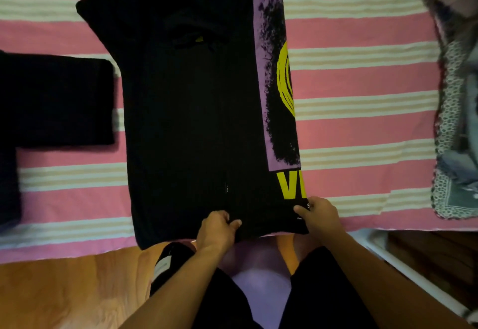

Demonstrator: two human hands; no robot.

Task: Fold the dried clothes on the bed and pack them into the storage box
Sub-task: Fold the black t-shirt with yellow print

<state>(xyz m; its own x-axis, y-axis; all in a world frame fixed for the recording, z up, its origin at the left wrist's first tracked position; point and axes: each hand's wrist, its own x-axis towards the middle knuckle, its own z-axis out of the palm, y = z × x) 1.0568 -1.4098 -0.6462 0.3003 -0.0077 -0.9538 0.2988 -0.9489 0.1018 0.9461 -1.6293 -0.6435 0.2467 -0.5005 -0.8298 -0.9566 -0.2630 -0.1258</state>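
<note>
A black T-shirt [191, 111] with a purple and yellow print along its right side lies lengthwise on the pink striped bed [362, 132], its right part folded in. My left hand [217, 228] pinches the bottom hem near the middle. My right hand [320, 215] grips the hem at the lower right corner, thumb on top of the cloth. No storage box is in view.
A folded black garment [57, 98] lies on the bed at the left. A heap of unfolded clothes [457, 111], with lace trim and denim, sits at the right edge. The bed's near edge meets an orange wooden floor [64, 290]. My legs stand against the bed.
</note>
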